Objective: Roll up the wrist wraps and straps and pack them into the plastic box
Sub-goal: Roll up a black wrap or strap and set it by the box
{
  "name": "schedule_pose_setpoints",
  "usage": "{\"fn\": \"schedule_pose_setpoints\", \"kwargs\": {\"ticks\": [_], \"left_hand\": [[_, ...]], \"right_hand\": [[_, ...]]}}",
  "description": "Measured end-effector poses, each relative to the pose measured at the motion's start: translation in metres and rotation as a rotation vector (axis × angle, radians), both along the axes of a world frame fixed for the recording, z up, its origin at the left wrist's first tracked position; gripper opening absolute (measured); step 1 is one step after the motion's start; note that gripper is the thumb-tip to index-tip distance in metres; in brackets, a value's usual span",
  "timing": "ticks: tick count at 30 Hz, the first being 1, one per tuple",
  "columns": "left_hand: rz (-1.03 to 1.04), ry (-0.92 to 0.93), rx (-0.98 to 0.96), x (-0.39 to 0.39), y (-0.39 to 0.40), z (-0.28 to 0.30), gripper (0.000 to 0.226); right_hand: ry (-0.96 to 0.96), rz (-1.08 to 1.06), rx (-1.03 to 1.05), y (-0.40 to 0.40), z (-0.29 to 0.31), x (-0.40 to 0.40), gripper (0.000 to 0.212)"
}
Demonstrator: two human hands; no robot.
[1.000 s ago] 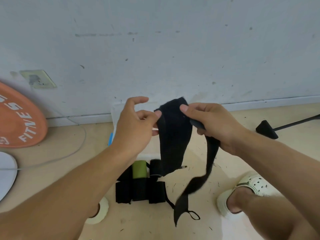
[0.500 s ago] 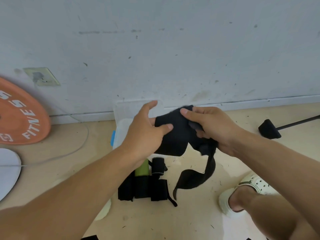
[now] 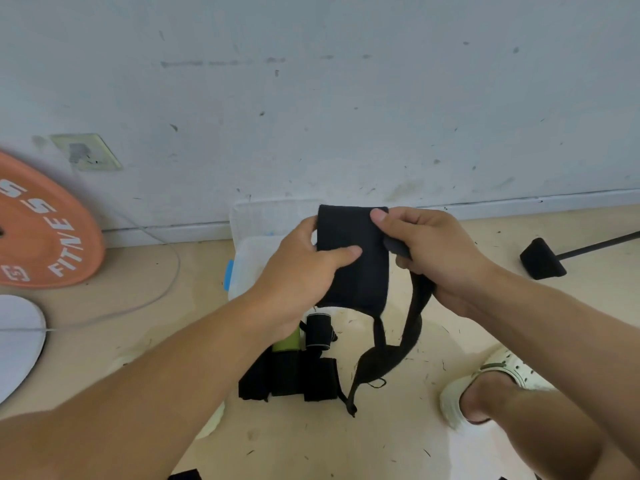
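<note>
Between both hands, above the plastic box [image 3: 256,220], the black wrap [image 3: 353,268] stands upright: left hand [image 3: 304,271] pinches at 9 o'clock, right hand [image 3: 429,251] at 3; its tail hangs toward 6.

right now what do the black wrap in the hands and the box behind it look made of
Black wrap: seemingly woven, matte fabric; it folds flat and its tail hangs limp. Plastic box: looks like translucent, whitish, slightly glossy plastic; the wall shows faintly through its rim.
</note>
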State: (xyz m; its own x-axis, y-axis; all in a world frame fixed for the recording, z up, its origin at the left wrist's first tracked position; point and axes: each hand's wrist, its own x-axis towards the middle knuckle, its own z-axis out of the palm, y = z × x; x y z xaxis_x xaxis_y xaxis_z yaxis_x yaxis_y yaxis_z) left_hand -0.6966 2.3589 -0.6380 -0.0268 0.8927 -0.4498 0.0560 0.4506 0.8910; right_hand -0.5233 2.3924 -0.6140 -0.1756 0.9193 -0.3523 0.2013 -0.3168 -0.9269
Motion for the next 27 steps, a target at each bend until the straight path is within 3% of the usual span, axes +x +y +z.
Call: {"fn": "schedule_pose_setpoints", "kwargs": {"ticks": [3,10,12,16,21,24,27], "left_hand": [[0.035,0.008,0.011,0.0,0.0,-0.003,0.041],[0.222,-0.157,-0.124,-0.002,0.004,-0.001,0.028],[0.253,-0.166,-0.129,-0.002,0.006,-0.001,0.039],[0.347,-0.135,-0.09,-0.009,0.014,-0.004,0.088],[0.425,-0.14,-0.002,-0.021,0.02,0.002,0.089],[0.453,-0.142,0.046,-0.026,0.022,0.006,0.087],[0.393,-0.108,0.047,-0.024,0.021,0.007,0.09]], "right_hand": [[0.0,-0.009,-0.048,0.002,0.0,0.002,0.035],[-0.113,0.074,-0.075,0.003,-0.002,0.006,0.03],[-0.138,0.095,-0.068,0.003,-0.001,0.009,0.033],[-0.197,0.059,-0.005,0.005,0.004,0.021,0.033],[-0.242,0.169,-0.02,0.005,0.019,0.039,0.021],[-0.276,0.403,-0.069,0.002,0.028,0.047,0.008],[-0.226,0.61,-0.069,-0.009,0.034,0.041,0.009]]}}
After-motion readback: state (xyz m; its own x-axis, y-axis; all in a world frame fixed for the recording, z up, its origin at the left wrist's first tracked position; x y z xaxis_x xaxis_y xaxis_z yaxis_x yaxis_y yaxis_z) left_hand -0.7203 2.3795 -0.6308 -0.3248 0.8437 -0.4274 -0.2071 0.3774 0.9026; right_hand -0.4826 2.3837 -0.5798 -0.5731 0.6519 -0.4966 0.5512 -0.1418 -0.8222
